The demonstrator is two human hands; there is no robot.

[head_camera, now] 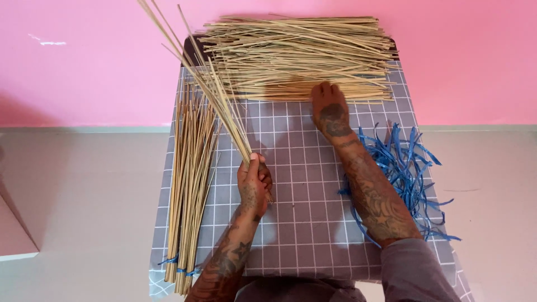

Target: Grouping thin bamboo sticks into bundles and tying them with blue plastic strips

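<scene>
The left hand (254, 182) is closed in a fist around the lower ends of a small bunch of thin sticks (207, 78), which fans up and away to the far left, its tips crossing the pink wall (84, 61). The right hand (330, 112) reaches farther out, palm down with fingers extended, its fingertips resting on the near edge of a loose pile of sticks (296, 56) that lies crosswise at the far end of the tabletop; it presses or rakes rather than grips, and holds nothing closed.

These sticks look light, dry and stiff along their length but thin enough to snap if bent hard, and smooth enough to slide past one another. A bunch is best held near one end with the whole fist, as the left hand does; single sticks would be easier to pinch from the pile's near edge.

A tied bundle of sticks (187, 184) lies lengthwise along the left side of the checked grey mat (302, 223), bound near its close end with blue strip. To the right of the right forearm sits a tangle of blue plastic strips (411, 173), soft and limp, partly off the mat.
</scene>
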